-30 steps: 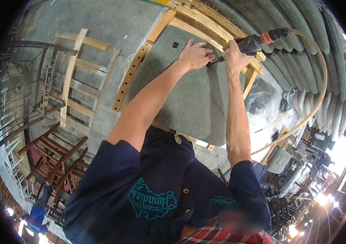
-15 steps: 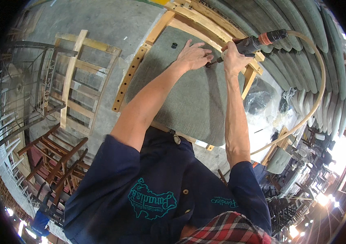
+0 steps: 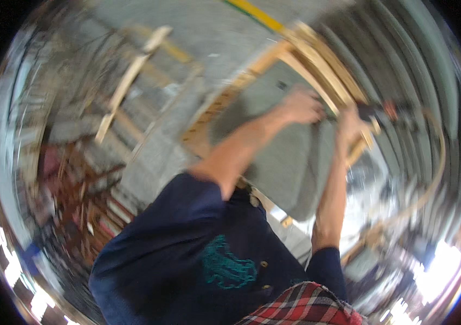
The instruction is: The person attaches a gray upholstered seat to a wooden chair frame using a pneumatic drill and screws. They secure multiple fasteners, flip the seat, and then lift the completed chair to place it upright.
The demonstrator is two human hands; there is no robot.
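A grey-green upholstered panel (image 3: 273, 157) lies within a light wooden frame (image 3: 322, 70) in front of me. My right hand (image 3: 351, 124) grips an air-powered driver (image 3: 370, 112), dark-bodied with a reddish collar, near the frame's far right corner. From the driver's back end a tan air hose (image 3: 440, 157) curves down along the right. My left hand (image 3: 302, 105) is over the far part of the panel, close to the driver's front end. Motion smears its fingers, so whether it pinches anything is unclear. A small dark piece (image 3: 281, 85) sits on the panel left of that hand.
Grey-green padded panels (image 3: 409, 70) stand stacked along the right. Clear plastic wrap (image 3: 368, 168) lies beside the frame. On the left are a wooden pallet-like frame (image 3: 133, 81) and dark red-brown wooden chairs (image 3: 89, 189). A yellow-green line (image 3: 255, 13) crosses the floor.
The whole view has swung and blurred, with the panel, frame and both hands shifting right and downward in it. My right hand still holds the driver; my left fingers look less spread.
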